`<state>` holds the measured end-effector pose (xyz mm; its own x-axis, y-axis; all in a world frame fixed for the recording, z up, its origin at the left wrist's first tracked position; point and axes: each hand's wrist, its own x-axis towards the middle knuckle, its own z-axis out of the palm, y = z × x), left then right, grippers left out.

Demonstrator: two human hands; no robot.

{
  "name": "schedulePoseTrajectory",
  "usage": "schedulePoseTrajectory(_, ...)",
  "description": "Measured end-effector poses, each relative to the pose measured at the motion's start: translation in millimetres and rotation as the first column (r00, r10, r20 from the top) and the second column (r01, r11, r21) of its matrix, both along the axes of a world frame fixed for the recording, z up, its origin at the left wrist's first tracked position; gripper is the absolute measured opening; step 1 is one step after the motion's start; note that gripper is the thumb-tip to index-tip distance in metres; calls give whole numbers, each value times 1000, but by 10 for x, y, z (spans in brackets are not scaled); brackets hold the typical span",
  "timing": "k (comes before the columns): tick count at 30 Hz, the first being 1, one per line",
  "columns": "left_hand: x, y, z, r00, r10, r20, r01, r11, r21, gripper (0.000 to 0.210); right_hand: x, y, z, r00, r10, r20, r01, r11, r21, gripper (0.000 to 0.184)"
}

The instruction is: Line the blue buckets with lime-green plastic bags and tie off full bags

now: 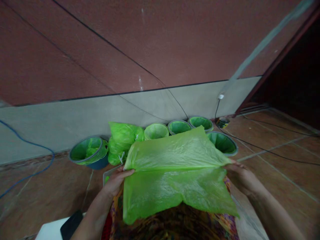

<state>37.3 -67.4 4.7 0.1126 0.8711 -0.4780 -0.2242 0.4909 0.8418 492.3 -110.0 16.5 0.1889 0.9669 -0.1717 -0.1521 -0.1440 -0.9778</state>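
Observation:
A light green plastic bag (172,156) is stretched wide between my two hands, with a crease running across its middle. My left hand (118,178) pinches its left edge, thumb on top. At the opposite edge, the fingers of my right hand (238,171) are closed on the plastic. The lower part of the bag hangs over a patterned cloth (180,221) at my lap. Behind the bag, its upper edge partly covers the bins along the wall.
Several bins with green liners, such as one bin (222,143), line the wall. Beside them sit tied green bags (123,136) and a blue-grey bucket (87,151). A black cable (265,151) and a blue hose (37,145) cross nearby. A dark phone-like object (71,225) lies lower left.

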Motion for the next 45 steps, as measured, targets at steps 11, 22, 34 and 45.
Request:
schedulePoseTrajectory(11, 1116, 675, -90, 943, -177, 282, 102, 960, 261, 51, 518, -889, 744, 910, -411, 57, 402, 907, 128, 68)
schedulePoseTrajectory(22, 1016, 666, 242, 979, -174, 106, 117, 905, 409, 66, 761, -857, 885, 789, -185, 586, 128, 982, 137, 58)
schedulePoseTrajectory(34, 1293, 657, -53, 660, -9, -752, 649, 512, 563, 51, 767, -845, 717, -145, -271, 952, 87, 955, 285, 37)
schedulePoseTrajectory(45, 1264, 658, -341, 985, -7, -173, 109, 800, 590, 25, 568, -930, 1130, 506, -434, 746, 15, 869, 495, 13)
